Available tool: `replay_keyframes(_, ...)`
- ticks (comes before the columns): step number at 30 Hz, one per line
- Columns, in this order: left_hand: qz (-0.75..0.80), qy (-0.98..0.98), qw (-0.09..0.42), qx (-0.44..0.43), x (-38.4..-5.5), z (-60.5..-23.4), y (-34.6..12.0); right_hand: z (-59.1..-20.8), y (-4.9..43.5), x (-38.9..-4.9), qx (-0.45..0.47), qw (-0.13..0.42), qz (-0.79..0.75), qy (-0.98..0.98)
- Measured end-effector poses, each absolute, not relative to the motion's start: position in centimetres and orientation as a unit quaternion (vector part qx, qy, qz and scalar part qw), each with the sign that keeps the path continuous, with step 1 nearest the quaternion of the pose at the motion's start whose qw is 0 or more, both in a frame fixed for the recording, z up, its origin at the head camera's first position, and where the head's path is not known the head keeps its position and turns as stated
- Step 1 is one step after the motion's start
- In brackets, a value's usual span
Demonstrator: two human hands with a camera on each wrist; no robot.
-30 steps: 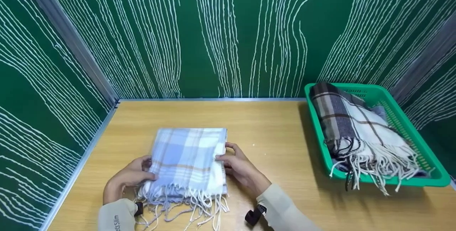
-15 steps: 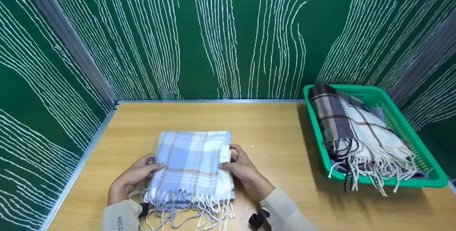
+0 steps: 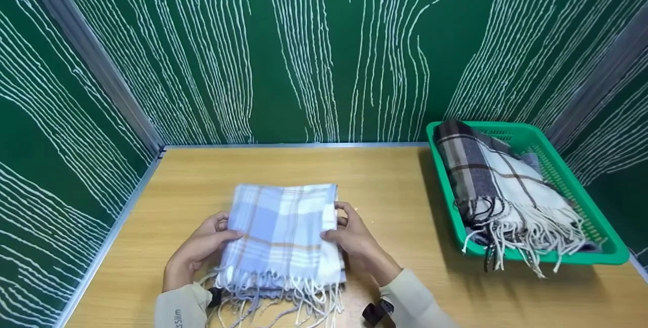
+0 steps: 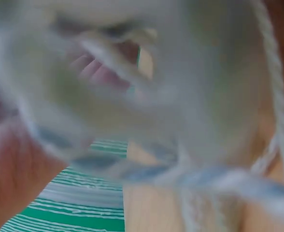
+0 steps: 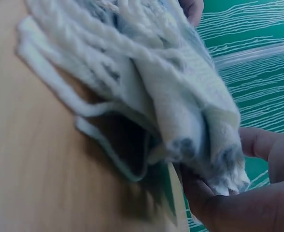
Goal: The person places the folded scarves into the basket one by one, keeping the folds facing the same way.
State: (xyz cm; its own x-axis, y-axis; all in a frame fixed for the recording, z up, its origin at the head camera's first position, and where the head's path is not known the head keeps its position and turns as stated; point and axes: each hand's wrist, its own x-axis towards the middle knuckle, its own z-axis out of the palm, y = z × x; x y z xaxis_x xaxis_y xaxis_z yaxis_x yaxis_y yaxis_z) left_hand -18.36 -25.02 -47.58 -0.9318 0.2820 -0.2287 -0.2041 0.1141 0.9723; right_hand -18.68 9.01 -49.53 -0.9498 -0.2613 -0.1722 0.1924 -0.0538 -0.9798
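Observation:
A folded light blue and white plaid scarf (image 3: 283,232) with fringe lies between both hands over the table in the head view. My left hand (image 3: 201,247) grips its left edge, thumb on top and fingers underneath. At the opposite edge my right hand (image 3: 357,239) holds the folded layers between thumb and fingers. The right wrist view shows the thick stacked folds of the scarf (image 5: 180,96) in the right hand's (image 5: 258,188) grip, with a dark gap under part of them. Blurred fringe strands (image 4: 156,169) cover most of the left wrist view.
A green plastic basket (image 3: 610,232) stands on the right of the wooden table (image 3: 374,181). Inside lies a brown, grey and white plaid scarf (image 3: 506,181), its fringe hanging over the front rim. Green panels with white wavy lines (image 3: 304,54) enclose the back and sides.
Both hands have moved rightward together with the folded scarf. The left thumb has shifted up along its left side onto the top layer. The basket stays put, apart from slight head-camera drift.

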Motion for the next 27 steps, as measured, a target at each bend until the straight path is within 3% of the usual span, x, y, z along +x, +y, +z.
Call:
replay_keyframes(16, 0.689, 0.71, 0.143, 0.027, -18.9, -45.5, -20.6, -45.0, 13.2, -18.7, 0.018, 0.123, -0.713, 0.69)
replay_keyframes(27, 0.721, 0.677, 0.144, 0.031, -19.7, -44.2, -16.6, -41.9, 17.3, -18.7, -0.008, 0.12, -0.698, 0.706)
